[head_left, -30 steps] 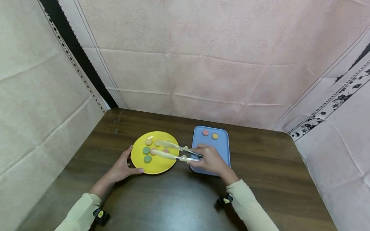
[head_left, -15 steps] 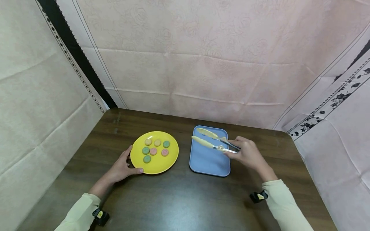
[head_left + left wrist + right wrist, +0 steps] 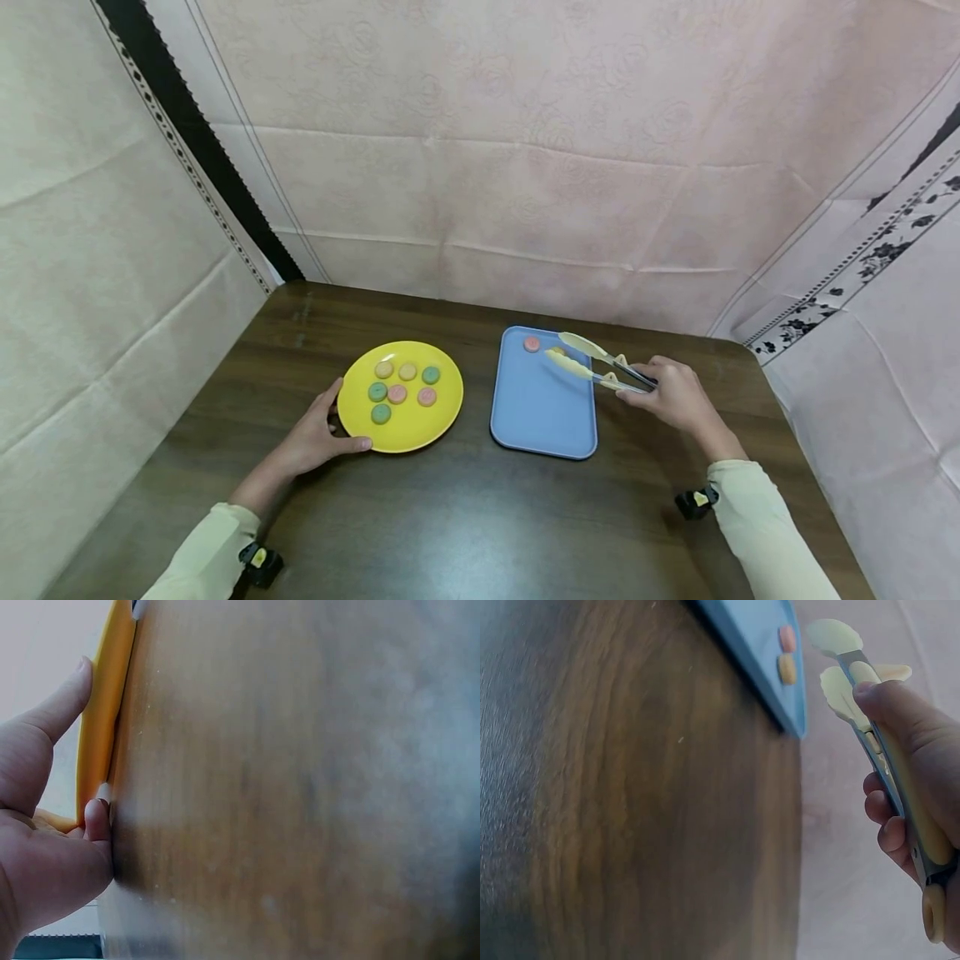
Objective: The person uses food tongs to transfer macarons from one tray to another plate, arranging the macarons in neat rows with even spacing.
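My left hand (image 3: pixel 321 429) holds the left rim of a round yellow plate (image 3: pixel 420 425), thumb on the rim near its front. In the left wrist view the plate (image 3: pixel 107 697) appears edge-on beside the thumb. Small round cookies lie on it: two cream, three green (image 3: pixel 381 414), two pink (image 3: pixel 397 394). My right hand (image 3: pixel 671 396) grips metal tongs (image 3: pixel 633 375) with pale tips. The tips stand apart, holding nothing, over the far right of a blue tray (image 3: pixel 543 417). A pink cookie (image 3: pixel 532 343) and a yellow cookie (image 3: pixel 787 669) lie on that tray; the tongs partly cover the yellow one in the head view.
Plate and tray stand side by side on a dark brown wooden table (image 3: pixel 420 517), with a gap between them. Pale patterned cloth (image 3: pixel 480 167) hangs behind the table and along both sides. A small black device (image 3: pixel 696 502) sits at each wrist.
My right hand has carried the tongs from over the plate rightward across the tray to its far right side. The tips have stayed apart. The left hand and plate have kept their place.
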Demonstrator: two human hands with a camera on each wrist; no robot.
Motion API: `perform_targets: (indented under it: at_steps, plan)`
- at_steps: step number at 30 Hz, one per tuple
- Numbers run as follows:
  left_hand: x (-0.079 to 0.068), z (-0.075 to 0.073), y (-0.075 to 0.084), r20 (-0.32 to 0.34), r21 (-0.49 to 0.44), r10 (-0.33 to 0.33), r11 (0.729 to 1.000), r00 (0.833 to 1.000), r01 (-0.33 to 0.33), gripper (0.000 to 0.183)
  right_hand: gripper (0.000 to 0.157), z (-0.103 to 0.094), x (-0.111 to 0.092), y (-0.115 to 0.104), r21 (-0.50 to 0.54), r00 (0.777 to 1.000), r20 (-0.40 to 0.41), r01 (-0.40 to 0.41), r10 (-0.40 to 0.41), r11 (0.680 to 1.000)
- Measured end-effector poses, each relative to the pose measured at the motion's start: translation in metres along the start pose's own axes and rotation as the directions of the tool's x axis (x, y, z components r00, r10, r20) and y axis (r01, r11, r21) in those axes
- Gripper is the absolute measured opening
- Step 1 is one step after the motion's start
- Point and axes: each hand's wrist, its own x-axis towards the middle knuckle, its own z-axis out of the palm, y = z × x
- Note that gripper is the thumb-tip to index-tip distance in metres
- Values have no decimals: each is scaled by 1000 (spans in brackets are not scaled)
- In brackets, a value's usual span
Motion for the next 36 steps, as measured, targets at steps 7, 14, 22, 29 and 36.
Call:
perform_targets:
  at_steps: [7,14,22,29,36]
  plan:
    - [0,0,1,4,-4,-4,1000,1000,4,129,58,6,0,10,12,996,66,-60,59,998]
    - [1,0,0,4,-3,-13,1000,1000,13,130,55,9,3,11,6,996,73,-51,50,999]
    - [1,1,-1,2,4,-6,1000,1000,6,130,52,12,3,12,-14,995,86,-40,41,999]
    - [1,0,0,1,1,-11,1000,1000,11,130,51,14,3,12,-4,996,81,-27,27,1000]
    - [1,0,1,1,-3,-11,1000,1000,11,130,52,17,2,14,1,997,67,-24,24,1000]
